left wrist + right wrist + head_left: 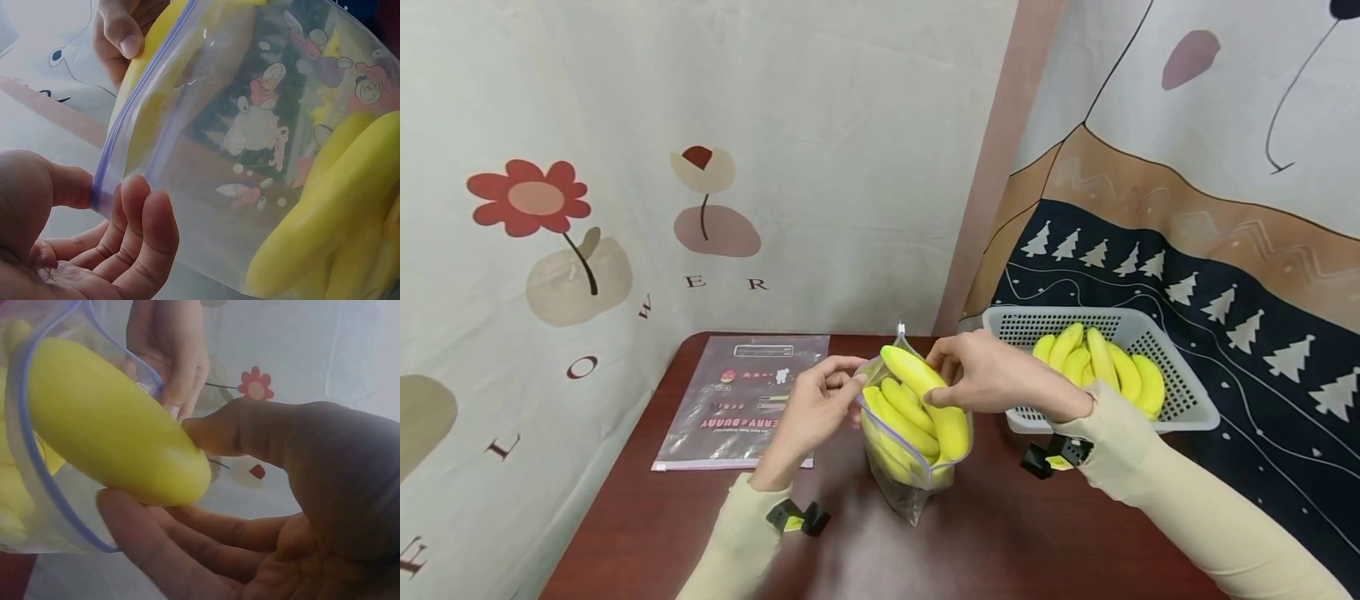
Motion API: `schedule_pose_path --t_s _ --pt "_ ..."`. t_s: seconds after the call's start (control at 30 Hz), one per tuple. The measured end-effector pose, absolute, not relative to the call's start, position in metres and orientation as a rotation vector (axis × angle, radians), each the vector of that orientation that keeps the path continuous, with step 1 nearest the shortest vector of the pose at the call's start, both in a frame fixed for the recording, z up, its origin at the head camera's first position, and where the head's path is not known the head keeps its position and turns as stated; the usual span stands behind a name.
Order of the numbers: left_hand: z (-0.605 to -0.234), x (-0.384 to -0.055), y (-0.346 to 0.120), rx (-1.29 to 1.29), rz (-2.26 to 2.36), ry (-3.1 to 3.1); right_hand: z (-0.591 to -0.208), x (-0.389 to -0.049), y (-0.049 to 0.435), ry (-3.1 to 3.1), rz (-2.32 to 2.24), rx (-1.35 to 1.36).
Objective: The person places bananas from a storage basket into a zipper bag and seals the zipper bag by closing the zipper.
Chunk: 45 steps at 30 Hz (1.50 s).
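Though aslant — banana [115, 422] between fingers [147, 534].

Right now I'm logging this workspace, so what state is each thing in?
Clear plastic zip bag with purple rim: mouth open, loaded with curved yellow bananas.
Long yellow banana: held by the right hand, partly inside that bag.
Left hand: pinching the bag's rim.
Second clear plastic bag with printed pictures: lying flat; zipped or not, cannot tell.
Light-grey perforated plastic basket: upright, more yellow bananas inside.
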<state>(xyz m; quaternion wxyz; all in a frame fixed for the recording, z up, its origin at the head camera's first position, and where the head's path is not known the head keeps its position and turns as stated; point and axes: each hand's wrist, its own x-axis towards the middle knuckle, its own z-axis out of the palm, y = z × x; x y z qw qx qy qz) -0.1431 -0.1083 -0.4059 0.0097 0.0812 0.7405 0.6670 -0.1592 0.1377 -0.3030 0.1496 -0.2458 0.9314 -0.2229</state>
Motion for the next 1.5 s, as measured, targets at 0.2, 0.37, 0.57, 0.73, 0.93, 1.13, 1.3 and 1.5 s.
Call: schedule_pose_path --t_s 0.2,0.37,0.57,0.73,0.93,1.13,1.3,1.5 --pt "-0.405 -0.143 -0.105 0.258 2.104 2.302 -0.302 -0.16 0.13 2.713 -0.535 -0.679" --pt "-0.406 -0.143 -0.104 0.25 2.101 2.311 -0.307 -0.165 0.122 2.806 -0.56 -0.635" --pt "-0.407 -0.143 -0.105 0.265 2.097 2.289 -0.315 -0.168 0.121 2.829 -0.636 -0.642" --pt "-0.408 -0.144 -0.107 0.271 2.092 2.3 -0.315 -0.171 0.128 2.793 -0.736 -0.715" --pt "-0.408 -0.145 -0.11 0.268 2.095 2.301 -0.312 -0.175 0.142 2.754 -0.878 -0.887" --pt "-0.408 -0.145 -0.112 0.254 2.09 2.304 -0.309 -0.181 0.161 2.748 -0.891 -1.0" --pt "-0.409 -0.145 -0.112 0.252 2.084 2.306 -0.307 -0.191 0.181 2.795 -0.828 -1.004" --pt "-0.41 -0.145 -0.114 0.233 2.083 2.302 -0.309 -0.207 0.207 2.876 -0.735 -0.918"
